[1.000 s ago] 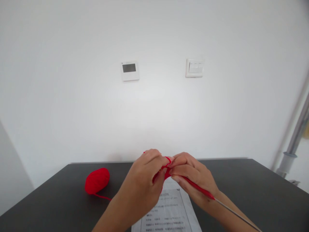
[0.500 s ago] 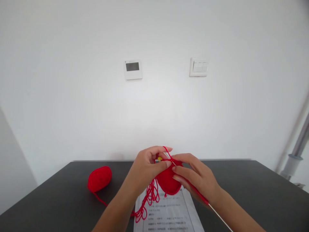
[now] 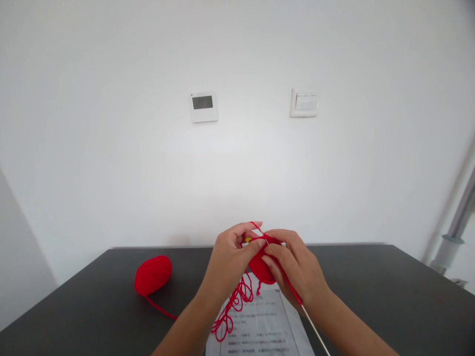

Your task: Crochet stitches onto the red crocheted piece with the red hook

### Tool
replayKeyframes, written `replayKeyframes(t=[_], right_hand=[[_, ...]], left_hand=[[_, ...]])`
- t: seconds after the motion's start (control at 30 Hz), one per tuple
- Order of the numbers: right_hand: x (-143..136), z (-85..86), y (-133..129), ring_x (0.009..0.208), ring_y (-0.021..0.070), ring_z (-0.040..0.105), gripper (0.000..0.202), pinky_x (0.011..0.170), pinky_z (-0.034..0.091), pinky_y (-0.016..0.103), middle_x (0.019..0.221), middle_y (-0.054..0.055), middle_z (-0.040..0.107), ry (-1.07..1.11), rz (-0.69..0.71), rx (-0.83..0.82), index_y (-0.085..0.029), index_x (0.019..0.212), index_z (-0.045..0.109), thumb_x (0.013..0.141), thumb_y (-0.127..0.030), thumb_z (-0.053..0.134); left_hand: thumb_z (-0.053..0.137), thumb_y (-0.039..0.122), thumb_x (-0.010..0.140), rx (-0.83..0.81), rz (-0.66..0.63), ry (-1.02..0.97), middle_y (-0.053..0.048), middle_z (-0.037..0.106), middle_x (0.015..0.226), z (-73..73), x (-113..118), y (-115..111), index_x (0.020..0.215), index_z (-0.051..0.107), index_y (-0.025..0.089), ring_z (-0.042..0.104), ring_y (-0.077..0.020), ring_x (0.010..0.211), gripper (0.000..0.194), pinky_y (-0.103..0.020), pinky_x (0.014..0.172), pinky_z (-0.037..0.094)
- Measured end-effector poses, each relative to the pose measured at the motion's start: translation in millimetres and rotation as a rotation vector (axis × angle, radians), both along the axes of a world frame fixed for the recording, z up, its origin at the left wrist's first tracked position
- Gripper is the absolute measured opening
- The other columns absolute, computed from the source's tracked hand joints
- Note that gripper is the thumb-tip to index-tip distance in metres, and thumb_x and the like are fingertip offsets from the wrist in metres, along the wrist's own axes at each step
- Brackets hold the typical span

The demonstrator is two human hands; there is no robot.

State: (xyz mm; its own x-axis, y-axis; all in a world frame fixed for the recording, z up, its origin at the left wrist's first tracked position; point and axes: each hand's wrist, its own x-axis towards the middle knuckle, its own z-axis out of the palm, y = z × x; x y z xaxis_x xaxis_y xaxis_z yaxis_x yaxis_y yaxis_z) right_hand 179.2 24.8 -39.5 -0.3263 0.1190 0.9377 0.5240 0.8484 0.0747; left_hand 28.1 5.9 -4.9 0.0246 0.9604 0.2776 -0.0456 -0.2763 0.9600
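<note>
Over the middle of the table, my left hand [image 3: 227, 262] pinches the upper edge of a red knitted piece [image 3: 261, 271] between thumb and fingers. A strand of red yarn runs over its raised index finger. My right hand [image 3: 301, 264] is closed around a thin knitting needle [image 3: 314, 328] at the piece's right side. Red stitches cover part of that needle, and its bare pale end slants down to the lower right. Beside my left fingers shows a small yellow item [image 3: 248, 240], mostly hidden. Loose loops of red yarn [image 3: 237, 299] hang beneath my left hand.
A red ball of yarn [image 3: 153, 275] lies on the dark table [image 3: 92, 301] at the left, its strand passing under my left forearm. Printed paper [image 3: 260, 324] lies below my hands. Behind is a white wall with a thermostat panel [image 3: 204, 114] and a switch plate [image 3: 306, 103].
Both hands have risen slightly with the knitted piece, and less of the piece shows. The needle now slants more steeply, its bare end further left. The hanging yarn loops have shifted right.
</note>
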Motion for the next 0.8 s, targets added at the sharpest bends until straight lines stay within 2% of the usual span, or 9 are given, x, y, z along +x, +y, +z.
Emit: replayKeyframes(t=[0.1, 0.2, 0.33, 0.53, 0.8], right_hand=[[-1, 1.8, -2, 0.085, 0.0211, 0.062, 0.014, 0.069, 0.057, 0.033, 0.098, 0.011, 0.065, -0.027, -0.011, -0.055, -0.019, 0.098, 0.059, 0.093, -0.015, 0.047], [1, 4.8, -4, 0.09, 0.0226, 0.061, 0.013, 0.075, 0.056, 0.037, 0.101, 0.012, 0.066, -0.048, 0.019, -0.078, -0.019, 0.098, 0.06, 0.092, -0.014, 0.049], [4, 12.7, -7, 0.094, 0.023, 0.063, 0.015, 0.08, 0.055, 0.039, 0.1, 0.01, 0.068, -0.04, 0.096, -0.108, -0.02, 0.098, 0.063, 0.091, -0.012, 0.052], [9, 21.5, -11, 0.088, 0.0202, 0.066, 0.016, 0.077, 0.057, 0.034, 0.092, 0.007, 0.072, -0.012, 0.256, -0.244, -0.021, 0.099, 0.063, 0.092, -0.012, 0.052], [18, 27.9, -18, 0.079, 0.0147, 0.067, 0.018, 0.071, 0.053, 0.026, 0.086, 0.002, 0.072, -0.013, 0.304, -0.532, -0.023, 0.097, 0.069, 0.092, -0.015, 0.054]], left_hand=[[0.064, 0.022, 0.078, 0.098, 0.098, 0.196, -0.003, 0.071, 0.087, 0.1, -2, 0, 0.109, 0.069, 0.017, 0.065, -0.0197, 0.087, 0.032, -0.031, 0.08, 0.05], [0.06, 0.017, 0.079, 0.216, 0.185, 0.391, -0.003, 0.071, 0.091, 3.6, -6, 1, 0.105, 0.071, 0.017, 0.064, -0.0205, 0.097, 0.028, -0.033, 0.092, 0.046], [0.057, 0.014, 0.079, 0.323, 0.261, 0.542, -0.003, 0.071, 0.089, 9.0, -14, 2, 0.103, 0.071, 0.018, 0.065, -0.0189, 0.09, 0.028, -0.031, 0.087, 0.047], [0.057, 0.015, 0.082, 0.355, 0.188, 0.606, -0.001, 0.069, 0.084, 10.5, -24, 4, 0.099, 0.073, 0.021, 0.064, -0.0168, 0.082, 0.024, -0.029, 0.081, 0.048], [0.055, 0.015, 0.083, 0.318, 0.061, 0.69, -0.002, 0.068, 0.086, 14.8, -31, 5, 0.101, 0.073, 0.021, 0.063, -0.0161, 0.08, 0.027, -0.027, 0.078, 0.048]])
